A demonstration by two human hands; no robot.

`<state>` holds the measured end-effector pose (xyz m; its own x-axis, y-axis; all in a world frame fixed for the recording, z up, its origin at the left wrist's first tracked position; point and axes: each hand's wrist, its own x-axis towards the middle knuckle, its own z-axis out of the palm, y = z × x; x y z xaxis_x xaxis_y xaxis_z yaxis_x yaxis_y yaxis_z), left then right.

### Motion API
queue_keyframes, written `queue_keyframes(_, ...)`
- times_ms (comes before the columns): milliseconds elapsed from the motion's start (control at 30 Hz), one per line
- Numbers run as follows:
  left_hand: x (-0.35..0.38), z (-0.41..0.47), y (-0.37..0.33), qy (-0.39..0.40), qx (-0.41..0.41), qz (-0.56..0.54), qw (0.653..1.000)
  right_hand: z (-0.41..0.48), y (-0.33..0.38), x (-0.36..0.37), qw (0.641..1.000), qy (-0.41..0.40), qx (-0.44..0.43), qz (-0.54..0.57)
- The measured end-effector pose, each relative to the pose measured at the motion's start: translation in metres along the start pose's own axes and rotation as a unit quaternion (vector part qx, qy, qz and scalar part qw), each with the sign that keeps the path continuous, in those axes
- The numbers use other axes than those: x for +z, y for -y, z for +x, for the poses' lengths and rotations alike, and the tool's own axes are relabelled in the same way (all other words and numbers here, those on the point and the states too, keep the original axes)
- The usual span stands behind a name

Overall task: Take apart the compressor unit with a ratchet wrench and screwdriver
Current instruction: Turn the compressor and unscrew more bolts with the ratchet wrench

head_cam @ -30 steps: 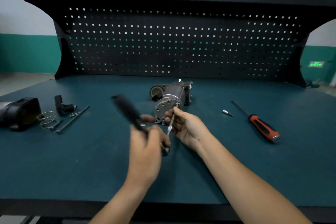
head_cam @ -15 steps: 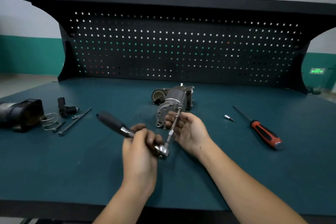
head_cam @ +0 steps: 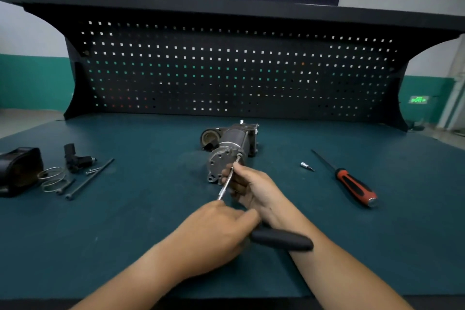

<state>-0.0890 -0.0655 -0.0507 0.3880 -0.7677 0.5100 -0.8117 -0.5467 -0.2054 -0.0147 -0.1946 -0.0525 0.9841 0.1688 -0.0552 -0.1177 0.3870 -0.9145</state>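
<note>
The grey metal compressor unit (head_cam: 227, 151) lies on the green bench mat (head_cam: 156, 221), its round end plate facing me. A thin extension bar (head_cam: 226, 184) runs from a bolt at the plate's edge down to the ratchet wrench. My left hand (head_cam: 216, 231) grips the wrench near its head; the black wrench handle (head_cam: 281, 239) sticks out to the right across my right forearm. My right hand (head_cam: 251, 184) pinches the extension bar just below the plate. The red and black screwdriver (head_cam: 352, 184) lies to the right.
A small socket bit (head_cam: 305, 166) lies left of the screwdriver. At the left sit a black housing (head_cam: 18, 171), wire spring rings (head_cam: 51, 178), a black fitting (head_cam: 75, 158) and long bolts (head_cam: 89, 178). A black pegboard (head_cam: 226, 70) closes the back.
The wrench handle has swung from pointing up and left, round to pointing right over my right forearm. My right hand stays on the extension bar. The head view has tilted slightly.
</note>
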Motion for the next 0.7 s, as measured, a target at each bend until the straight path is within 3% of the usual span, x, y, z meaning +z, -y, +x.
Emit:
queue_keyframes(33,-0.002,0.0,-0.004,-0.048,-0.076,-0.113,0.989,0.0,-0.001,0.0,1.0,0.0,-0.002,0.009)
queue_keyframes(67,-0.001,-0.001,-0.009,-0.107,-0.176,-0.242,0.948,0.001,-0.001,0.0,1.0,0.002,-0.004,0.019)
queue_keyframes(133,-0.004,0.003,-0.017,-0.238,-0.317,-0.471,0.788,0.001,-0.001,0.001,0.999,0.012,0.006,0.03)
queue_keyframes(200,-0.013,0.012,-0.015,-0.36,-0.388,-0.574,0.625,0.0,0.001,0.001,0.998,0.026,0.029,0.043)
queue_keyframes(300,-0.02,0.016,-0.003,-0.459,-0.426,-0.675,0.389,-0.002,0.003,0.002,0.995,0.033,0.039,0.084)
queue_keyframes(333,-0.02,0.015,0.001,-0.472,-0.432,-0.685,0.349,-0.003,0.003,0.002,0.994,0.032,0.039,0.093)
queue_keyframes(367,-0.02,0.015,0.004,-0.473,-0.434,-0.686,0.343,-0.004,0.004,0.003,0.994,0.032,0.038,0.099)
queue_keyframes(400,-0.021,0.016,0.003,-0.468,-0.431,-0.679,0.367,-0.004,0.003,0.003,0.994,0.031,0.035,0.103)
queue_keyframes(433,-0.019,0.017,0.002,-0.455,-0.425,-0.662,0.417,-0.005,0.003,0.004,0.994,0.032,0.032,0.103)
queue_keyframes(467,-0.018,0.017,0.001,-0.431,-0.411,-0.634,0.494,-0.004,0.002,0.004,0.994,0.027,0.03,0.1)
queue_keyframes(533,-0.014,0.015,-0.004,-0.35,-0.326,-0.512,0.713,-0.004,0.001,0.004,0.995,0.015,0.028,0.093)
queue_keyframes(567,-0.013,0.014,-0.005,-0.288,-0.246,-0.389,0.84,-0.004,0.001,0.004,0.995,0.008,0.028,0.093)
queue_keyframes(600,-0.013,0.014,-0.004,-0.19,-0.148,-0.241,0.94,-0.004,0.001,0.004,0.996,0.0,0.029,0.089)
queue_keyframes(633,-0.011,0.015,-0.001,-0.115,-0.045,-0.092,0.988,-0.004,0.001,0.004,0.996,-0.01,0.027,0.079)
queue_keyframes(667,-0.008,0.015,0.0,-0.054,0.03,0.007,0.998,-0.004,0.001,0.004,0.997,-0.02,0.023,0.066)
queue_keyframes(700,-0.008,0.017,-0.001,-0.026,0.043,0.017,0.999,-0.004,0.0,0.005,0.998,-0.025,0.02,0.058)
